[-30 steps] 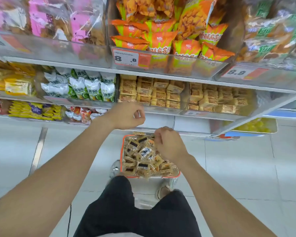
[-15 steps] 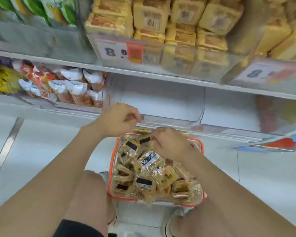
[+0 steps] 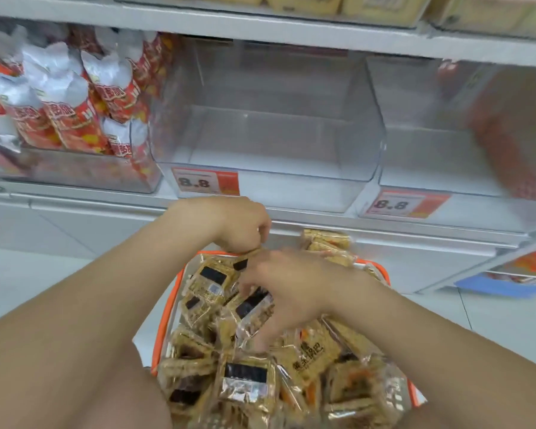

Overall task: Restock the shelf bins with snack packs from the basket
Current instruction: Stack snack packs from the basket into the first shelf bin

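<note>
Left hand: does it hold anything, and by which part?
The left hand seems to pinch a snack pack by its top edge, at the basket rim; blurred.

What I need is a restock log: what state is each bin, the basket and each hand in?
Middle bin: empty.
Right bin: bare where visible.
Left bin: stocked with red-and-white packs.
Basket: heaped with snack packs.
Left hand: fingers curled at basket's far rim; grip unclear.
Right hand: fingers spread, touching snack packs.
</note>
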